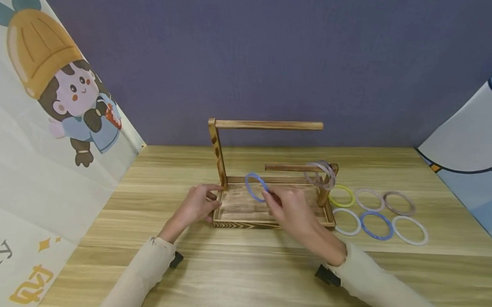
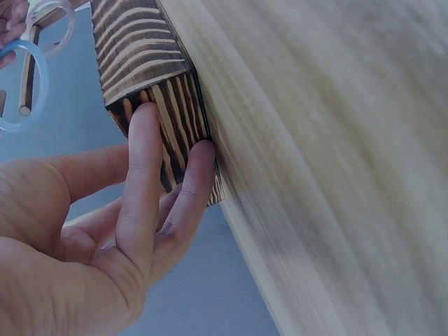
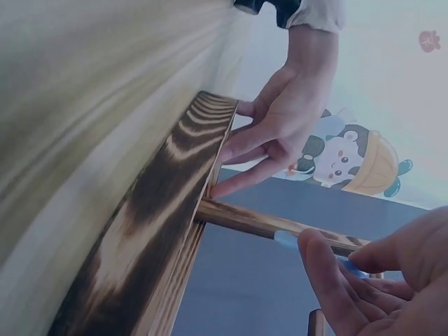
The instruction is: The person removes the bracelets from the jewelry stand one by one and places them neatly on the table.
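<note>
A wooden rack (image 1: 273, 226) with a shallow tray base stands on the table. My left hand (image 1: 196, 202) touches its left end with fairly straight fingers, which press the striped wood in the left wrist view. Over the tray, my right hand (image 1: 294, 209) pinches a blue ring (image 1: 250, 190) between thumb and fingers. The ring is tilted and apart from both bars in the head view. A long upper bar (image 1: 267, 125) reaches right from the left post. The lower bar (image 1: 284, 167) reaches left from the right post, with several purplish translucent rings (image 1: 330, 172) hanging on it.
Right of the rack lie several rings in two rows: a yellow ring (image 1: 352, 198), pinkish ring (image 1: 376, 192), brownish ring (image 1: 411, 206), white ring (image 1: 356, 229), blue ring (image 1: 376, 238) and another white ring (image 1: 418, 243). A dark partition (image 1: 273, 59) stands behind the table.
</note>
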Available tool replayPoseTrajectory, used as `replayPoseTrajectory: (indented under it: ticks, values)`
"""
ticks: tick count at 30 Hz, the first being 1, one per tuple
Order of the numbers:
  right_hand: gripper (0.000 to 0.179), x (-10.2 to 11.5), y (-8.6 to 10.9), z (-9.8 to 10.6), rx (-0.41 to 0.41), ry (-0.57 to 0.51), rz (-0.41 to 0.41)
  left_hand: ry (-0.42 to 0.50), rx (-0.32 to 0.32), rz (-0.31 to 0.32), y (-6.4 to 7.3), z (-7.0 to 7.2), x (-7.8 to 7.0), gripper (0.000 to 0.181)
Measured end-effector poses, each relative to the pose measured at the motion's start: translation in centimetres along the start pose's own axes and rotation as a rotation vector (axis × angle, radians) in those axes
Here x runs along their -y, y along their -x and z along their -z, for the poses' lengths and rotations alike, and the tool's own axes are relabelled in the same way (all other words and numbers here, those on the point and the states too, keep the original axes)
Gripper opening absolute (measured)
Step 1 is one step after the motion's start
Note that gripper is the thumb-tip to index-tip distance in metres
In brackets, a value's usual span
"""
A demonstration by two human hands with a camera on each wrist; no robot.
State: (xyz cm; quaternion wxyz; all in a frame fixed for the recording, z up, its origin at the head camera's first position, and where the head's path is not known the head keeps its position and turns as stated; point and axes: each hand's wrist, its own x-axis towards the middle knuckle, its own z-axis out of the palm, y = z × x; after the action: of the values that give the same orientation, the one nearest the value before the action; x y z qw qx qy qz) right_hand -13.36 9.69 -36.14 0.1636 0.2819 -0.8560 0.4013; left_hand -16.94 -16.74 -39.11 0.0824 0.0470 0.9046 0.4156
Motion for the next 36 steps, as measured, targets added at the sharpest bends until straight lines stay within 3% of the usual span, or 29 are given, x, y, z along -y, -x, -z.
replayPoseTrajectory:
  ticks: [5,10,23,27,36]
  values:
    - [0.022,-0.1,1.1,0.5,0.011,-0.035,0.004,-0.007,0.002,0.005,0.0,0.0,0.0,0.049]
    - [0.02,-0.2,2.5,1.3,0.036,-0.085,-0.048,-0.015,0.004,0.016,0.0,0.0,0.1,0.049]
    - [0.025,-2.9,7.3,5.7,0.262,-0.383,-0.348,-0.019,0.005,0.018,-0.1,-0.1,0.0,0.049]
    - [0.027,-4.2,8.5,6.9,0.323,-0.49,-0.346,-0.018,-0.006,0.014,0.0,-0.1,0.0,0.049]
    - [0.027,-6.4,11.5,9.3,0.429,-0.608,-0.381,-0.009,-0.001,0.029,-0.1,-0.1,-0.1,0.049]
